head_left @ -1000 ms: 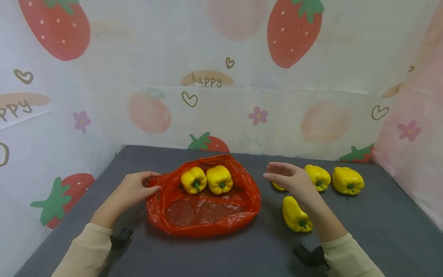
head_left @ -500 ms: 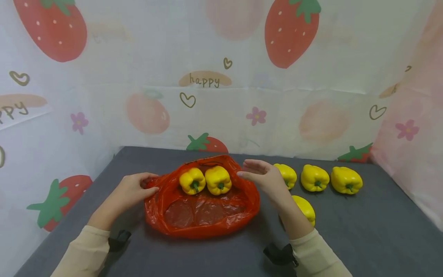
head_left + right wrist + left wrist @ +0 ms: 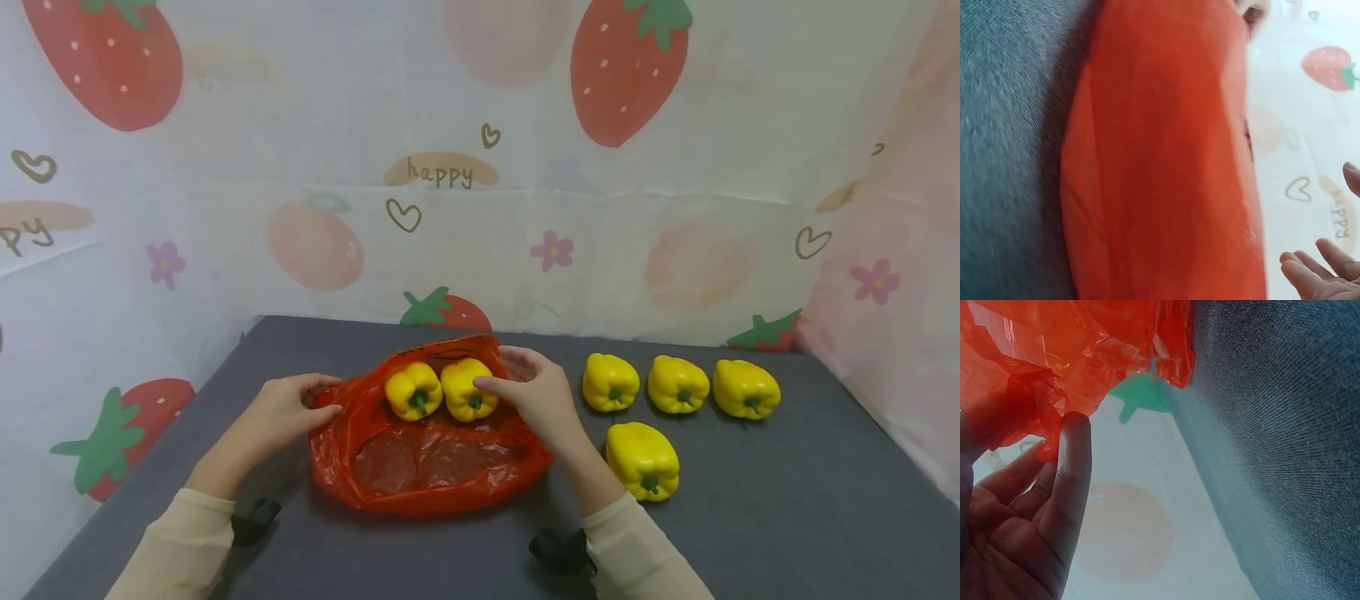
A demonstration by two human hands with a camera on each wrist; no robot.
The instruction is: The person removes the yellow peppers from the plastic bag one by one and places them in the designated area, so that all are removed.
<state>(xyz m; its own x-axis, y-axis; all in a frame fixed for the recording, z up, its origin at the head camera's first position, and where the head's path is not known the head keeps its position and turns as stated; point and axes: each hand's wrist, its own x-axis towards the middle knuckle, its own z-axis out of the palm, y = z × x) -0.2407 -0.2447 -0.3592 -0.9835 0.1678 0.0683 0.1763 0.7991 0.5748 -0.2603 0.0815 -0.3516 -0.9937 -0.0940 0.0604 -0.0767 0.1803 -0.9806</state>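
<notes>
A red plastic bag [image 3: 420,498] lies with its mouth spread on the dark table. Two yellow bell peppers are inside at its back, a left one [image 3: 411,385] and a right one [image 3: 463,400]. My left hand [image 3: 285,408] pinches the bag's left rim between thumb and fingers; the gathered film [image 3: 1041,400] shows in the left wrist view. Over the bag's right rim hovers my right hand [image 3: 546,400], its fingers extended and holding nothing, the thumb overlapping the right pepper in the head view. In the right wrist view the fingers [image 3: 1310,275] are apart from the bag's side.
Right of the bag, three yellow bell peppers stand in a row: one [image 3: 611,383], another [image 3: 678,385] and a third [image 3: 746,390]. Nearer lies one more pepper [image 3: 642,461], beside my right forearm. A strawberry-printed cloth [image 3: 450,250] encloses the table's back and sides.
My right hand has moved left from the loose peppers to over the bag's right side, uncovering those peppers. My left hand keeps its hold on the rim.
</notes>
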